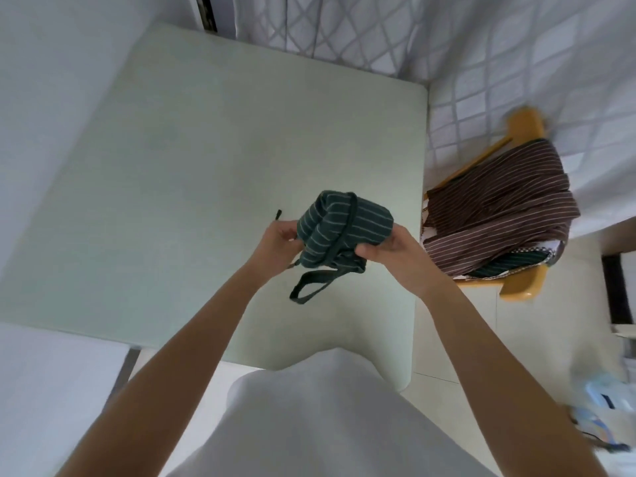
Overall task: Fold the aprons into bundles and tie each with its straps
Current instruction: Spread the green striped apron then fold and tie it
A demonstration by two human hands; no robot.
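Observation:
A dark green apron with thin white stripes is rolled into a bundle (347,225), held just above the pale green table (192,173). A dark strap (346,228) runs around the middle of the bundle, and a loop of strap (306,290) hangs below it. My left hand (280,244) pinches a thin strap at the bundle's left side; the strap's end (278,214) sticks up beyond it. My right hand (389,249) grips the bundle's right end, fingers curled on the fabric.
A yellow wooden chair (523,280) stands right of the table, piled with brown striped aprons (499,215) and a green striped one (509,265) underneath. A patterned curtain (447,39) hangs behind. Blue items (599,401) lie on the floor at lower right.

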